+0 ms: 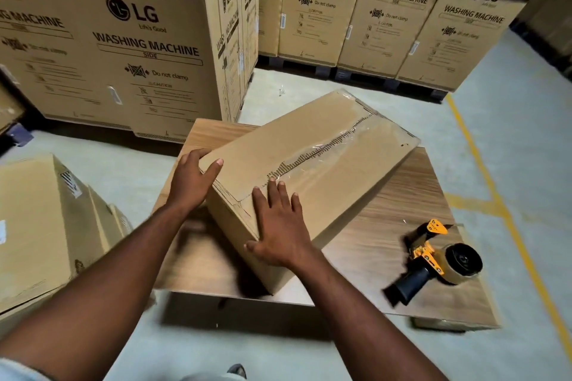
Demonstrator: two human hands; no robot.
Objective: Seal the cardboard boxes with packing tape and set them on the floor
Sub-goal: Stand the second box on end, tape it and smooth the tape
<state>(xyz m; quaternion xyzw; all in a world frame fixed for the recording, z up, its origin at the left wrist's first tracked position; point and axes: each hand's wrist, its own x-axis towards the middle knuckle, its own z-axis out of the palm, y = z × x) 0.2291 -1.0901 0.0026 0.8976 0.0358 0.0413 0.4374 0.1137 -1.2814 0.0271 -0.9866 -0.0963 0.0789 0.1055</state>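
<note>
cardboard box: skewed on the table, seam taped | left grip: we clasp its near corner, likely to steady it | right grip: flat on top, fingers straight, pressing | tape gun: set aside | next, we judge: floor

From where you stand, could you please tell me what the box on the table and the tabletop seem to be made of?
Box: matte brown corrugated cardboard; fluting shows along the torn seam under glossy clear tape. Tabletop: wood-grain surface, probably laminate, slightly glossy.
</note>
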